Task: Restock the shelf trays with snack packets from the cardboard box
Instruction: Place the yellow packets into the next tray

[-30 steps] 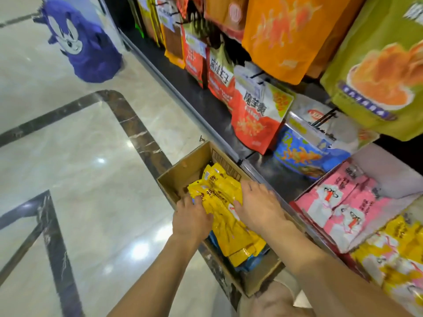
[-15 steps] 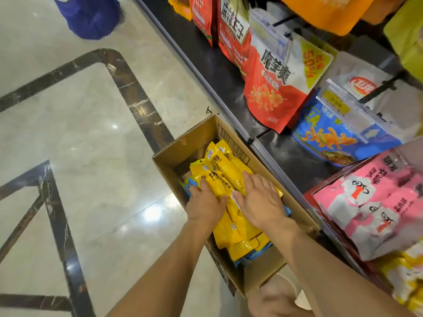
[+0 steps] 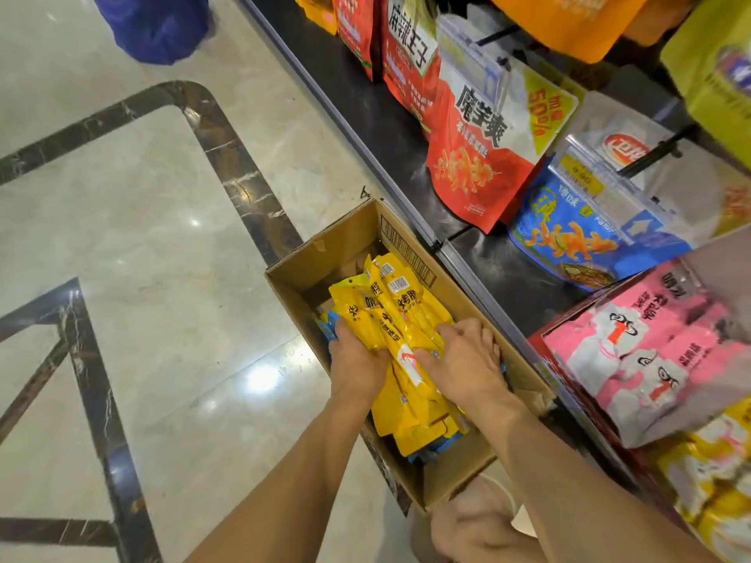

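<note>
An open cardboard box stands on the floor against the shelf base. Inside it lies a stack of long yellow snack packets, with blue packets showing beneath. My left hand grips the left side of the yellow bundle, fingers curled around it. On the right side of the same bundle, my right hand presses and clasps it. A shelf tray at the right holds pink packets. Below it sits a tray of yellow packets.
Red and blue snack bags hang on pegs above the black shelf base. A blue figure stands on the marble floor at top left. My knee shows below the box.
Both hands have closed in on the yellow packets and gathered them into a bundle. The view has tilted down towards the box.
</note>
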Motion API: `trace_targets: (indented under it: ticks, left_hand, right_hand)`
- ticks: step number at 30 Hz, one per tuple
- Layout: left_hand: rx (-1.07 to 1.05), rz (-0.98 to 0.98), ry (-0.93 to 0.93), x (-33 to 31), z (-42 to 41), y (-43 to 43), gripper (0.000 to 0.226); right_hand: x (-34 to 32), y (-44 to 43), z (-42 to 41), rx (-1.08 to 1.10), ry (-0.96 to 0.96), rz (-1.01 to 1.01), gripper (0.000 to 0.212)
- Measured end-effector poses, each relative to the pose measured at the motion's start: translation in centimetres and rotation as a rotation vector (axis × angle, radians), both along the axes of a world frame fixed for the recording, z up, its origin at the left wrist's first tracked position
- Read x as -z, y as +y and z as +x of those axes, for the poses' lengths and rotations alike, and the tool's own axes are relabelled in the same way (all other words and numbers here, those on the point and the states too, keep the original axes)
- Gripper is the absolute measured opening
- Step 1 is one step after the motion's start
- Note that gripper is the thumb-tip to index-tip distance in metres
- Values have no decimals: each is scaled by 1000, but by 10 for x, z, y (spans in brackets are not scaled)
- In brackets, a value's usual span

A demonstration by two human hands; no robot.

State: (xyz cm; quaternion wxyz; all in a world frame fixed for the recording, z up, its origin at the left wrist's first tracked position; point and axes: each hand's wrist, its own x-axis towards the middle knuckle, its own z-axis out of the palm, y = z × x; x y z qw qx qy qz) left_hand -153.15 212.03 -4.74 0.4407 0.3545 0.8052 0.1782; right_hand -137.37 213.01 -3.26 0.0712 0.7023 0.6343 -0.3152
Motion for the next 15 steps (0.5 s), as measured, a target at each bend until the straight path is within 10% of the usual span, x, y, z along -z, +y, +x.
trace_targets:
  ticks: [15]
  left_hand:
    - [64,-28,59,-22,-10,-13,30]
  right_hand:
    - [-7,-4,6,456,346,-141,66]
